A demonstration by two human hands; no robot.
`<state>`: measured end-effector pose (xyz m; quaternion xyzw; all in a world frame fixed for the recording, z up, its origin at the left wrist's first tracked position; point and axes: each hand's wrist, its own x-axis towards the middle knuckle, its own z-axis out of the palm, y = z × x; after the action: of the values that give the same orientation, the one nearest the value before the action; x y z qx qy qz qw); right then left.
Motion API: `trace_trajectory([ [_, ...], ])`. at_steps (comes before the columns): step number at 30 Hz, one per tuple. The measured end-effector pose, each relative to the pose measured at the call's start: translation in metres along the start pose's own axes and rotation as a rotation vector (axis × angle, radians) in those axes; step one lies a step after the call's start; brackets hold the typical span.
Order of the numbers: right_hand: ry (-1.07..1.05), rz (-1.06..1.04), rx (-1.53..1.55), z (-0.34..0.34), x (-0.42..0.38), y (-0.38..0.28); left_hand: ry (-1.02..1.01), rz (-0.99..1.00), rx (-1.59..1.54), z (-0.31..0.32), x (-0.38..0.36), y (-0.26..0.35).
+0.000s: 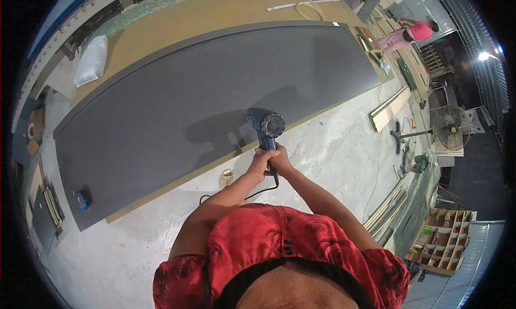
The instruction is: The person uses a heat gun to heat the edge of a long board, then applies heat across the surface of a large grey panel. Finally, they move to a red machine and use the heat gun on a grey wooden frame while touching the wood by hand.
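Note:
A dark blue heat gun [262, 122] is held upright in front of my chest, its round vented back end facing me. Both hands are wrapped round its handle: my left hand [262, 161] on the left side and my right hand [279, 157] on the right. A black cord hangs from the handle and curves left. Beyond the tool lies a large dark grey panel [188, 88] with a folded far edge, resting on a brown board [177, 16]. The tool's shadow falls on the panel.
A blue tape roll [81, 201] sits at the panel's left end. A roll [227, 177] stands on the floor near my left forearm. A white bag [91, 60] lies far left. At the right are a fan [452, 128], a compartment shelf [442, 240] and another person [411, 34] bending.

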<state>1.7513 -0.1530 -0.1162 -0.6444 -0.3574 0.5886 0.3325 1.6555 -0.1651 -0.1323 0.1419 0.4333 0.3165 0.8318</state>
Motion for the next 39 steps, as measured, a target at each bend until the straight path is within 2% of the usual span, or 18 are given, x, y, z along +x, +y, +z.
trace_trajectory([
  [3, -0.006, -0.1, -0.05, -0.005, 0.012, 0.019, 0.004, 0.014, 0.009, 0.004, -0.007, 0.001],
  [6, 0.011, -0.011, -0.048, -0.006, 0.008, 0.017, 0.016, 0.046, 0.023, 0.002, -0.007, -0.007],
  [7, -0.009, -0.077, 0.012, -0.005, 0.0, 0.012, 0.0, 0.071, 0.028, 0.002, -0.012, -0.005],
  [8, 0.001, -0.172, -0.116, -0.006, 0.0, 0.015, -0.019, 0.099, 0.03, 0.004, -0.018, -0.004],
  [13, -0.089, -0.134, -0.032, 0.002, -0.049, -0.006, -0.019, 0.126, 0.041, 0.0, -0.035, -0.023],
  [16, -0.133, -0.16, -0.052, 0.011, -0.064, 0.008, 0.026, 0.143, 0.02, -0.005, -0.057, -0.036],
  [17, -0.149, -0.118, -0.063, 0.014, -0.065, 0.015, 0.031, 0.157, 0.001, -0.007, -0.064, -0.039],
  [22, -0.229, -0.16, -0.133, 0.031, -0.069, 0.024, 0.104, 0.2, -0.031, -0.017, -0.09, -0.04],
  [25, -0.235, -0.109, -0.066, 0.04, -0.071, 0.026, 0.144, 0.198, -0.03, -0.023, -0.096, -0.041],
  [27, -0.238, -0.048, -0.119, 0.041, -0.07, 0.022, 0.136, 0.189, -0.05, -0.025, -0.097, -0.04],
  [33, -0.311, -0.055, -0.216, 0.038, -0.052, 0.021, 0.073, 0.156, -0.144, -0.027, -0.091, -0.038],
  [39, -0.207, -0.151, -0.355, 0.041, -0.05, 0.023, 0.038, 0.149, -0.17, -0.025, -0.099, -0.037],
])
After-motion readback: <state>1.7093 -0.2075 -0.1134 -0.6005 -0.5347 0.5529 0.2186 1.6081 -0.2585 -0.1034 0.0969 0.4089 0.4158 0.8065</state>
